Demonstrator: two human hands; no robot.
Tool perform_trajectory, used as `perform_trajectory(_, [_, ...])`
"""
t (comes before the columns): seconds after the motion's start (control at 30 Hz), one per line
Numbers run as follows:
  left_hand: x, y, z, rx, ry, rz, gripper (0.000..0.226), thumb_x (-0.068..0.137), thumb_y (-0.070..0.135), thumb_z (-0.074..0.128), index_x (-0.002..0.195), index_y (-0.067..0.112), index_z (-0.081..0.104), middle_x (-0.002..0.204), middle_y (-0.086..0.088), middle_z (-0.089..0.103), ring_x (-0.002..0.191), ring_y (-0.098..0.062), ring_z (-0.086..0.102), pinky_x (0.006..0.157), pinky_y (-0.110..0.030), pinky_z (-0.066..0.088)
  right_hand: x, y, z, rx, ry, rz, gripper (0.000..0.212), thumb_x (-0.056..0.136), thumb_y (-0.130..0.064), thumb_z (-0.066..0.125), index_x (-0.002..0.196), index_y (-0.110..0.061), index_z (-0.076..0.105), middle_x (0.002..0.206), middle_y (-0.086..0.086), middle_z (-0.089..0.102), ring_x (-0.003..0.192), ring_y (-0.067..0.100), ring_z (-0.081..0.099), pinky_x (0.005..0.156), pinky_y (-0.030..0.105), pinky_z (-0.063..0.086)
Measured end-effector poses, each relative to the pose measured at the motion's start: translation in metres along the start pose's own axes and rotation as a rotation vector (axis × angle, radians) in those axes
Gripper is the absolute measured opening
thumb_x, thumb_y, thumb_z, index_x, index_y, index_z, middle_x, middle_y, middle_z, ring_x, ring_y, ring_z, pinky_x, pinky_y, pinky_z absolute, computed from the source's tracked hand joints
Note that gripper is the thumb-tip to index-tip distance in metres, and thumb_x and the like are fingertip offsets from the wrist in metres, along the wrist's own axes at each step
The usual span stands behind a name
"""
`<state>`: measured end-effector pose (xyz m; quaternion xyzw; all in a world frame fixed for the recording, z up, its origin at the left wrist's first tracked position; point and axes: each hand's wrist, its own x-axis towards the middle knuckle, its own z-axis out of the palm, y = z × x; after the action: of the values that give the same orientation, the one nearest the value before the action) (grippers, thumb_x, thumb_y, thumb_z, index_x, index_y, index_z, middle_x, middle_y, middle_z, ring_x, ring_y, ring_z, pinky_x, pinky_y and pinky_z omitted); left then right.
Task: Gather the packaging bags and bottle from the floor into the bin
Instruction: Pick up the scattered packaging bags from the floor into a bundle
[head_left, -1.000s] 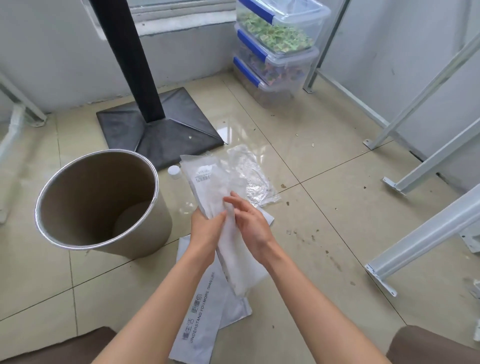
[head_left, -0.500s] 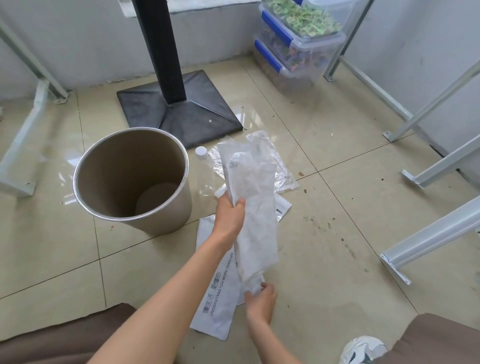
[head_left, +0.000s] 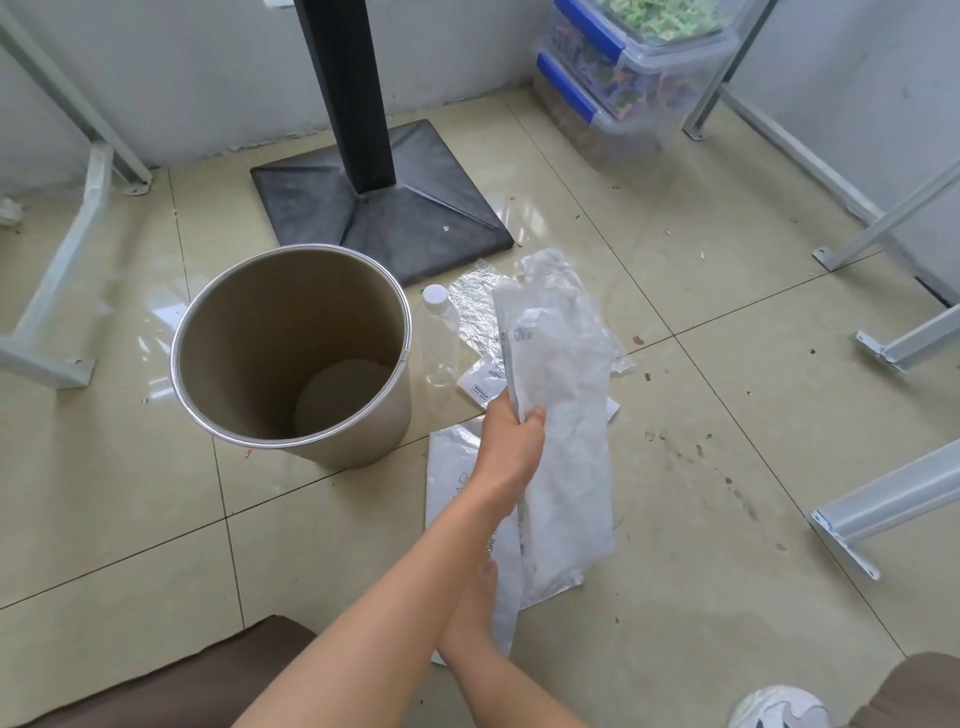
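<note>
The glossy beige tiled floor (head_left: 727, 322) carries a round tan metal-rimmed bin (head_left: 291, 348), a clear plastic bottle (head_left: 439, 338), flat white packaging bags (head_left: 467, 457) and a black square pedestal base (head_left: 382, 200).

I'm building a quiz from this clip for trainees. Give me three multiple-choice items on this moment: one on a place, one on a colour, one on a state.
1. Where does the bottle lie?
A. inside the bin
B. on the floor just right of the bin
C. in the left hand

2. What colour is the bottle's cap?
A. white
B. red
C. black

3. What is the state of the bin?
A. tipped over
B. upright and full of bags
C. upright and empty

Answers: 1 B, the bottle rests on the tiles beside the bin's wall. 2 A, the cap shows white. 3 C, the bare bottom of the bin is visible, while the left hand grips a white bag outside it.
</note>
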<state>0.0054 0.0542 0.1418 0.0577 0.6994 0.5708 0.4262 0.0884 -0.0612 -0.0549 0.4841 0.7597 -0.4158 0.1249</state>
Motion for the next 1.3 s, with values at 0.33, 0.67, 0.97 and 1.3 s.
perform_trajectory(0.33, [0.003,0.0,0.003,-0.043,0.006,-0.003,0.024,0.094,0.007,0.046,0.107,0.023,0.058,0.096,0.005,0.067,0.093,-0.019,0.066,0.086,-0.031,0.053,0.007,0.064,-0.028,0.146,-0.083,0.106,0.052,0.095,-0.033,0.052,0.14,-0.02,0.032,0.135,-0.008,0.053,0.111,-0.018,0.048,0.084,0.0,0.042])
perform_trajectory(0.67, [0.002,0.021,0.013,-0.081,0.08,0.008,0.022,0.094,0.006,0.047,0.11,0.013,0.061,0.099,0.001,0.07,0.094,-0.02,0.067,0.089,-0.035,0.054,0.04,0.144,-0.179,0.168,0.337,0.282,0.022,0.096,0.0,0.042,0.093,0.004,0.063,0.104,0.03,0.065,0.104,0.042,0.061,0.076,0.034,0.039])
perform_trajectory(0.97, [-0.004,0.045,0.044,-0.047,0.061,0.032,0.021,0.095,0.006,0.044,0.103,0.019,0.058,0.092,0.005,0.068,0.093,-0.024,0.066,0.088,-0.038,0.055,0.026,0.154,-0.352,0.63,0.47,0.309,0.023,0.095,-0.015,0.049,0.113,-0.002,0.057,0.109,0.017,0.063,0.106,0.036,0.06,0.097,0.047,0.047])
perform_trajectory(1.3, [-0.026,0.056,0.093,-0.013,0.012,0.055,0.026,0.093,0.004,0.043,0.111,0.013,0.059,0.103,-0.005,0.069,0.099,-0.027,0.066,0.087,-0.036,0.054,-0.012,0.02,-0.341,0.538,0.354,-0.333,0.04,0.096,-0.012,0.037,0.134,-0.017,0.049,0.134,-0.001,0.055,0.123,0.016,0.051,0.104,0.034,0.04])
